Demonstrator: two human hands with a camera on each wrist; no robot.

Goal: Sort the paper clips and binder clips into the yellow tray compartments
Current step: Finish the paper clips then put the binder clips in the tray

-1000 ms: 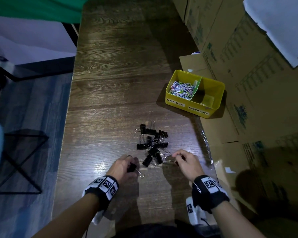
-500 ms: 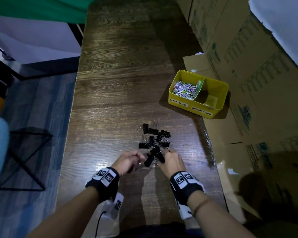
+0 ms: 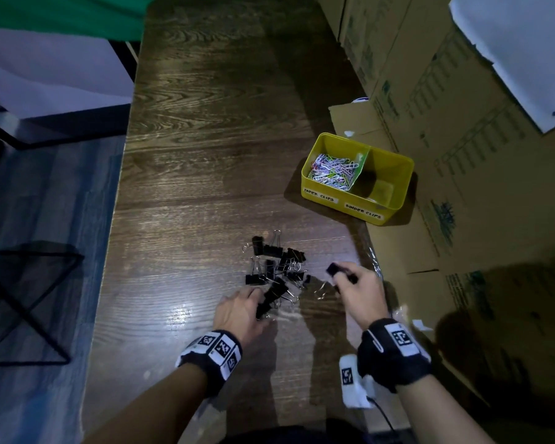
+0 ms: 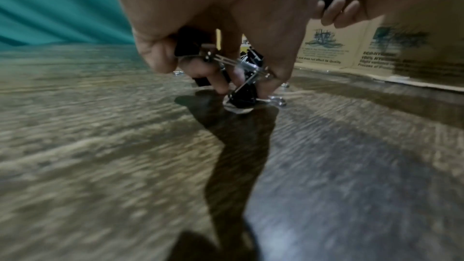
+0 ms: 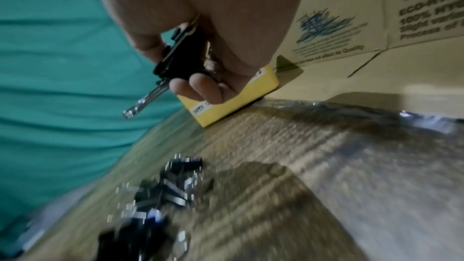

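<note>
L hand (image 3: 237, 310) low at the near edge of the pile (image 3: 274, 265), knuckles up, wrist close to the surface (image 3: 205, 187). Fingers curled round black binder clips: left wrist view shows one clip (image 4: 188, 45) tucked under the thumb side and another clip (image 4: 243, 94) at the fingertips, its lower end touching the surface. At least 2 in that hand, exact no. unclear w/ blur.

R hand (image 3: 356, 290) raised off the surface, just right of the pile, forearm coming in from the near right. Fingers clenched on a binder clip (image 5: 182, 61); wire handle sticks out past the fingers, down-left in right wrist view. Head view shows a black end (image 3: 333, 269) poking out past the knuckles. Whether it holds 1 or more, can't tell.

Pile: approx 8–10 black binder clips loose on the surface, overlapping, so no exact count.

Tray (image 3: 305, 174): 1, yellow, 2 compartments, far right by the cardboard boxes (image 3: 462, 139). Left compartment, labelled PAPER CLIPS, holds a heap of coloured paper clips (image 3: 334, 169), too many to count. Right one, labelled BINDER CLIPS: no clips visible in it.
</note>
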